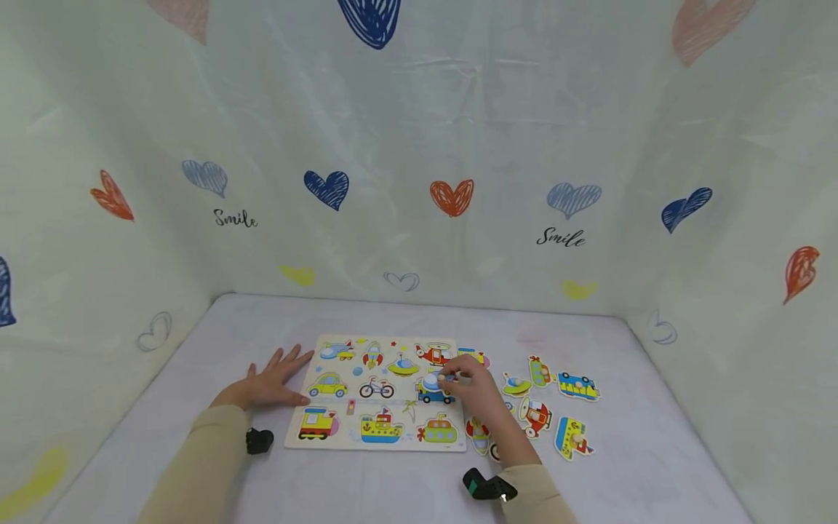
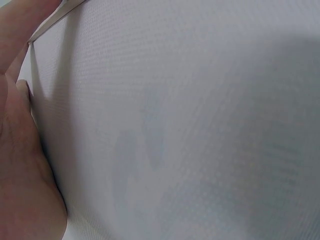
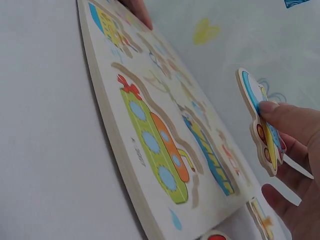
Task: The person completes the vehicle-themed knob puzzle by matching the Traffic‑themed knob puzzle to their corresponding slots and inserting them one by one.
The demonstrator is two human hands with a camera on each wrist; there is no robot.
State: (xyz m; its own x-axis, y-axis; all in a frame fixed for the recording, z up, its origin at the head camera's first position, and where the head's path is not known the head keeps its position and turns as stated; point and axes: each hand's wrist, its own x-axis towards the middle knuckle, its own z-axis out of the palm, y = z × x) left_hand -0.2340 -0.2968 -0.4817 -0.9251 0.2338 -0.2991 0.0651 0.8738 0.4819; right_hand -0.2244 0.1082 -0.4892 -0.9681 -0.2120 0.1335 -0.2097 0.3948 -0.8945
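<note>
A wooden puzzle board (image 1: 350,427) printed with vehicles lies flat on the table. My left hand (image 1: 275,382) rests with spread fingers at the board's left edge, thumb touching its border. In the left wrist view, only part of that hand (image 2: 25,150) shows beside the white tabletop. My right hand (image 1: 476,389) is over the board's right side and pinches an airplane puzzle piece (image 3: 250,97) between thumb and fingers. The piece hangs above the board's bus picture (image 3: 207,155), tilted on edge in the right wrist view. The submarine picture (image 3: 150,140) lies nearer that camera.
Loose pieces lie right of the board: a flying saucer (image 1: 516,386), a submarine (image 1: 540,372), a bus (image 1: 578,386), a helicopter (image 1: 537,417), a boat (image 1: 572,439) and a rocket (image 1: 478,434). My right arm partly covers others. A heart-printed curtain (image 1: 393,240) surrounds the table.
</note>
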